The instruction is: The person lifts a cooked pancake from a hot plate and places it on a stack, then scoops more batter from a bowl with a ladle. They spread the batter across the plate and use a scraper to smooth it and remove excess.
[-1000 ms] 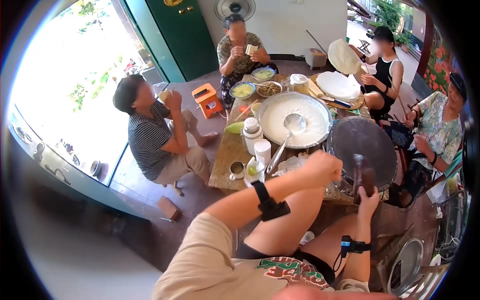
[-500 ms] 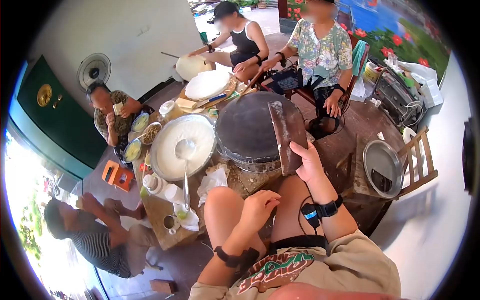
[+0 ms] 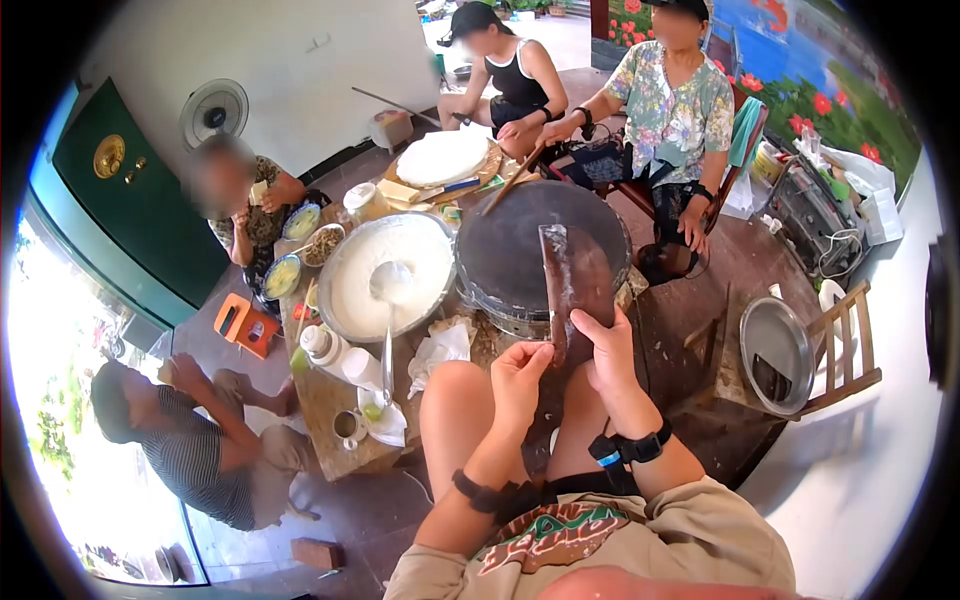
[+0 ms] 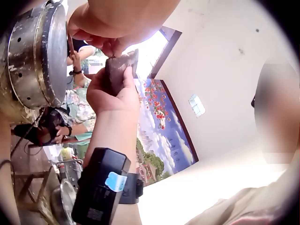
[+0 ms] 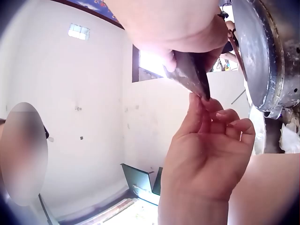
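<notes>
My right hand (image 3: 607, 350) grips the lower part of a flat, dark brown scraper (image 3: 583, 275), thumb across its face. White batter smears run along the scraper's left edge. At the bottom corner of that edge, the thumb and fingertips of my left hand (image 3: 517, 385) pinch it; the right wrist view shows this left hand (image 5: 206, 150) from the palm side. In the head view the scraper overlaps the near side of a round dark griddle (image 3: 520, 245). To the griddle's left stands a wide basin of white batter (image 3: 350, 270) with a metal ladle (image 3: 388, 330) in it.
A seated person in a floral shirt (image 3: 670, 120) holds a stick (image 3: 515, 180) reaching over the griddle. White flat rounds (image 3: 443, 158) lie behind the basin. A thermos (image 3: 322, 343) and cup (image 3: 348, 426) stand front left. At right, a metal basin (image 3: 778, 350) sits beside a wooden chair (image 3: 845, 345).
My left hand has come down from above the table's near edge to the scraper's lower corner and pinches it. The head view has turned right. The other person's stick now extends over the griddle.
</notes>
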`<state>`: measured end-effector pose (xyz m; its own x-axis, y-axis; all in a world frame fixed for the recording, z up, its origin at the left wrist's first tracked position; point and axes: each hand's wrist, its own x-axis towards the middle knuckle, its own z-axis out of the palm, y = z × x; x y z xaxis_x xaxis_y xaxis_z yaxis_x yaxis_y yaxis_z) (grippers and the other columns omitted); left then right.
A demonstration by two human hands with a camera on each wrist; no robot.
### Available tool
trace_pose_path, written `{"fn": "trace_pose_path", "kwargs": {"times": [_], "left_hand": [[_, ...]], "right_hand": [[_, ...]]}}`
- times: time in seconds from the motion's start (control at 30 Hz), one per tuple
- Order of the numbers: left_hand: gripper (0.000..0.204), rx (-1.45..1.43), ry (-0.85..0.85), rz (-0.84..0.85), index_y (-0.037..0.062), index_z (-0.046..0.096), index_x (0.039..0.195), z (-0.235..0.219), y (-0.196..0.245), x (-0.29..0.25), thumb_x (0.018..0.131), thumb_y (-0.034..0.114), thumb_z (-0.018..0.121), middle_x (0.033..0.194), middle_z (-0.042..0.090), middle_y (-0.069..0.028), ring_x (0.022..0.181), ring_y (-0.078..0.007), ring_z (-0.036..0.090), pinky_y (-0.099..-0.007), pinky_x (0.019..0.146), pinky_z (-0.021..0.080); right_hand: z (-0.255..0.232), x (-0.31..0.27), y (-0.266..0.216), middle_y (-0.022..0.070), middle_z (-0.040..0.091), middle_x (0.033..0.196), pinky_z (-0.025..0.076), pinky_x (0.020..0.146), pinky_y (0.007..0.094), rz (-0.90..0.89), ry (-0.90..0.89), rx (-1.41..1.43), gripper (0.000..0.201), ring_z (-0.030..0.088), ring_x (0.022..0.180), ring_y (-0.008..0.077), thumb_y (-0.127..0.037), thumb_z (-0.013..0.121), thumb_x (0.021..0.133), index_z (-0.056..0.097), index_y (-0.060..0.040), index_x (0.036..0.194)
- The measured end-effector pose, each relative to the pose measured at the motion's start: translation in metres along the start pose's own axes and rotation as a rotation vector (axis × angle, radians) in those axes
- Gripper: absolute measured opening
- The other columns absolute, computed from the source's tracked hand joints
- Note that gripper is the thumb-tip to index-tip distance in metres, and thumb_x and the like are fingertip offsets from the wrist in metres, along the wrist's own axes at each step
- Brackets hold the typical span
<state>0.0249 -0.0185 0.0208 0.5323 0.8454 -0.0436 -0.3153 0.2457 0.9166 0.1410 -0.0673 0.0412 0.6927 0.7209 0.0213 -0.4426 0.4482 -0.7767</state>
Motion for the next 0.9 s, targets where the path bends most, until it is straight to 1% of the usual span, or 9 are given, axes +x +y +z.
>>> {"fn": "trace_pose_path", "kwargs": {"times": [0.13, 0.17, 0.2, 0.23, 0.37, 0.47, 0.67, 0.8, 0.9], "left_hand": [[0.011, 0.017, 0.031, -0.056, -0.0002, 0.065, 0.083, -0.001, -0.005, 0.004, 0.085, 0.010, 0.063, 0.072, 0.061, 0.0000, 0.065, -0.0070, 0.054, -0.0206, 0.060, 0.043], [0.012, 0.033, 0.049, 0.007, 0.0007, 0.066, 0.083, -0.003, -0.014, 0.008, 0.085, 0.012, 0.063, 0.071, 0.060, -0.0002, 0.064, -0.0066, 0.052, -0.0209, 0.058, 0.042], [0.011, -0.003, 0.077, -0.050, 0.0021, 0.063, 0.084, -0.001, -0.016, 0.010, 0.085, 0.013, 0.062, 0.072, 0.060, -0.0001, 0.065, -0.0080, 0.053, -0.0213, 0.059, 0.042], [0.013, 0.088, 0.049, -0.012, 0.0018, 0.063, 0.084, -0.002, -0.020, 0.015, 0.086, 0.014, 0.062, 0.070, 0.059, 0.0001, 0.063, -0.0077, 0.053, -0.0218, 0.058, 0.042], [0.016, 0.201, 0.048, 0.010, 0.0009, 0.063, 0.082, 0.016, -0.012, 0.024, 0.085, 0.016, 0.063, 0.066, 0.059, -0.0003, 0.059, -0.0066, 0.052, -0.0223, 0.052, 0.042], [0.017, 0.191, 0.002, -0.039, 0.0006, 0.061, 0.080, 0.029, -0.016, 0.033, 0.086, 0.016, 0.062, 0.068, 0.061, -0.0011, 0.061, -0.0064, 0.053, -0.0223, 0.054, 0.043], [0.014, 0.193, 0.014, 0.128, -0.0023, 0.062, 0.087, 0.060, -0.028, 0.038, 0.085, 0.012, 0.061, 0.071, 0.062, -0.0034, 0.066, -0.0074, 0.055, -0.0236, 0.059, 0.045], [0.014, 0.295, 0.027, 0.120, -0.0024, 0.063, 0.088, 0.067, -0.034, 0.037, 0.085, 0.010, 0.060, 0.072, 0.062, -0.0033, 0.066, -0.0070, 0.053, -0.0233, 0.059, 0.044], [0.012, 0.159, 0.067, -0.111, -0.0001, 0.064, 0.085, 0.070, -0.023, 0.037, 0.086, 0.011, 0.060, 0.069, 0.060, -0.0008, 0.061, -0.0055, 0.052, -0.0216, 0.054, 0.043]], "right_hand": [[-0.004, -0.007, 0.006, 0.0048, 0.063, 0.098, 0.045, 0.078, 0.0267, -0.017, 0.065, -0.105, 0.030, 0.059, 0.086, 0.0131, -0.002, 0.067, 0.077, 0.058, -0.0004, 0.105], [-0.001, -0.007, 0.008, 0.0050, 0.063, 0.098, 0.045, 0.078, 0.0266, -0.008, 0.066, -0.144, 0.030, 0.059, 0.086, 0.0133, -0.002, 0.068, 0.077, 0.058, -0.0002, 0.105], [0.004, -0.009, 0.008, 0.0042, 0.063, 0.096, 0.046, 0.077, 0.0269, -0.027, 0.093, -0.218, 0.030, 0.059, 0.084, 0.0136, -0.004, 0.068, 0.077, 0.058, -0.0010, 0.105], [0.004, -0.010, 0.006, 0.0034, 0.063, 0.094, 0.046, 0.076, 0.0271, -0.052, 0.113, -0.292, 0.030, 0.060, 0.083, 0.0140, -0.006, 0.068, 0.077, 0.059, -0.0017, 0.105], [-0.025, 0.001, 0.009, 0.0068, 0.062, 0.101, 0.047, 0.080, 0.0289, -0.054, 0.075, -0.241, 0.033, 0.060, 0.088, 0.0169, -0.005, 0.066, 0.079, 0.057, 0.0000, 0.110], [-0.040, 0.005, 0.002, 0.0078, 0.061, 0.104, 0.047, 0.082, 0.0298, -0.015, 0.081, -0.201, 0.034, 0.060, 0.091, 0.0181, -0.005, 0.064, 0.081, 0.055, 0.0007, 0.113], [-0.050, 0.001, -0.015, 0.0094, 0.061, 0.103, 0.046, 0.082, 0.0295, -0.057, 0.173, -0.158, 0.035, 0.060, 0.092, 0.0190, -0.002, 0.064, 0.080, 0.054, 0.0026, 0.113], [-0.061, 0.001, -0.012, 0.0091, 0.062, 0.104, 0.046, 0.083, 0.0294, -0.070, 0.218, -0.147, 0.034, 0.060, 0.091, 0.0187, -0.001, 0.064, 0.079, 0.055, 0.0021, 0.112], [-0.066, 0.005, -0.005, 0.0085, 0.061, 0.106, 0.047, 0.084, 0.0313, -0.088, 0.218, -0.122, 0.040, 0.059, 0.093, 0.0199, -0.001, 0.066, 0.078, 0.053, 0.0014, 0.116]]}}
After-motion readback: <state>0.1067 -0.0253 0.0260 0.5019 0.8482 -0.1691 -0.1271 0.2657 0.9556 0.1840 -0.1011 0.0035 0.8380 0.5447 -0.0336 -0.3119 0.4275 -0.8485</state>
